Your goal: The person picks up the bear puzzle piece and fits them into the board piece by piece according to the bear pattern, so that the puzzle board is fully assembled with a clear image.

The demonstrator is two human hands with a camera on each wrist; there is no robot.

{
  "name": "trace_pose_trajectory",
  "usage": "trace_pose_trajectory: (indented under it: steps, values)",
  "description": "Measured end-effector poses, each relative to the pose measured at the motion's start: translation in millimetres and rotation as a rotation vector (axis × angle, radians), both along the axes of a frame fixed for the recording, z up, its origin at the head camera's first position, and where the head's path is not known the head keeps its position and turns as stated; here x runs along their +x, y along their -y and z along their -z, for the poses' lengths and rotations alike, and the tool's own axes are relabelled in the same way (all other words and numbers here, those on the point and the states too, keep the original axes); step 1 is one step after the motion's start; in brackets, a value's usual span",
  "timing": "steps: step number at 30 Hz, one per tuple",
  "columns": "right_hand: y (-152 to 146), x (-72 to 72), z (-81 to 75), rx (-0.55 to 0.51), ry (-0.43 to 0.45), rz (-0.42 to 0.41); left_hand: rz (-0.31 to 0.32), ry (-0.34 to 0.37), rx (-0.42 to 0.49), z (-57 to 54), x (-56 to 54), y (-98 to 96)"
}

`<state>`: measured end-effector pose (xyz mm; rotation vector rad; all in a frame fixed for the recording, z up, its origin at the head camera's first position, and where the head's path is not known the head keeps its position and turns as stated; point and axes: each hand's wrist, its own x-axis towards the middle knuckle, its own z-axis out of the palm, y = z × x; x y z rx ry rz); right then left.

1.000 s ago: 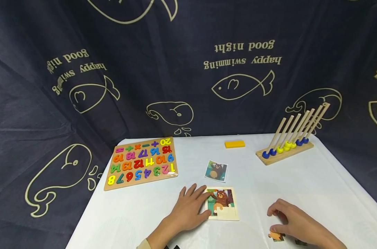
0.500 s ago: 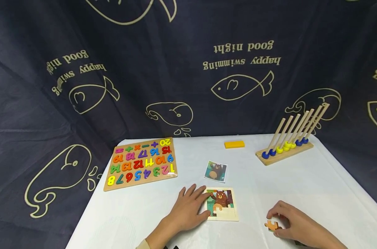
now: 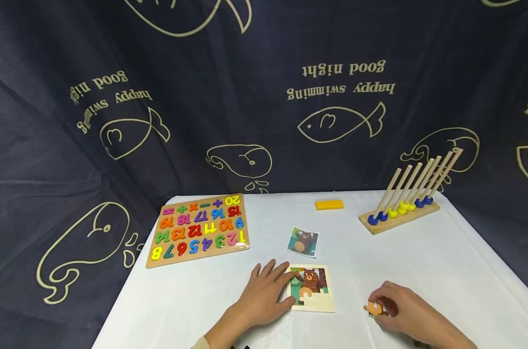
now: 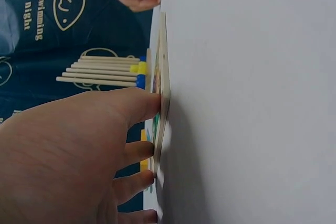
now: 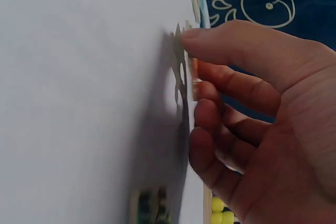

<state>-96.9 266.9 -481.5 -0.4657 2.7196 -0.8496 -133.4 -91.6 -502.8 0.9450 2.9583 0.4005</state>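
Observation:
A square wooden puzzle tray point(image 3: 318, 303) shows a brown bear, partly filled, with bare wood in its lower right part. My left hand point(image 3: 265, 295) lies along the tray's left edge, fingers spread, thumb and index finger touching it. To the right, my right hand point(image 3: 405, 308) pinches an orange jigsaw puzzle piece point(image 3: 372, 308) just above the white tabletop. In the right wrist view that puzzle piece point(image 5: 181, 72) appears edge-on and tilted between thumb and fingers. A second puzzle piece point(image 5: 152, 205) lies on the table, mostly hidden by the right arm in the head view.
A bear picture card point(image 3: 303, 242) lies behind the tray. Further back are a number board point(image 3: 198, 228) at left, a yellow block point(image 3: 329, 205), and a peg rack with blue and yellow beads point(image 3: 399, 218) at right. A dark printed curtain point(image 3: 246, 97) hangs behind the table.
My right hand has taken hold of the orange puzzle piece and moved slightly left with it, leaving the other piece behind. The left hand stays on the tray.

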Motion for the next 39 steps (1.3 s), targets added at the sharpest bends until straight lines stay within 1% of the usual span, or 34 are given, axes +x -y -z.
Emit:
trace_pose_trajectory:
  steps: [5, 9, 15, 18, 21, 27, 30, 33, 39]
  values:
    - [13, -5.7, -6.5, -0.050, -0.087, -0.024, 0.002, 0.005, -0.005, -1.3, -0.5, -0.8]
    - [24, -10.8, -10.9, -0.066, -0.127, -0.026, 0.000, 0.008, -0.007, -2.0, -0.1, -0.8]
    - [41, -17.4, -10.8, -0.039, -0.157, -0.031, 0.000, -0.014, 0.000, 0.8, 2.0, 1.6]
    - [49, -19.5, -11.1, -0.032, -0.196, -0.057, -0.002, -0.016, -0.002, 1.0, 3.1, 2.5]
    - [55, -23.0, -12.6, -0.023, -0.237, -0.086, 0.001, -0.025, -0.005, 1.1, 1.9, 2.5]
    - [67, -28.4, -13.1, -0.008, -0.239, -0.124, 0.007, -0.014, -0.011, -1.0, -2.0, 1.1]
    - [75, -27.5, -12.5, 0.010, -0.247, -0.149, 0.005, -0.015, -0.014, -1.6, -0.8, 1.8]
    - [82, -25.6, -12.7, 0.031, -0.235, -0.161, 0.010, -0.020, -0.009, -1.1, 0.1, 1.5]
    - [95, -25.5, -11.0, 0.011, -0.239, -0.210, 0.015, -0.029, -0.018, 1.2, -0.7, 1.3]
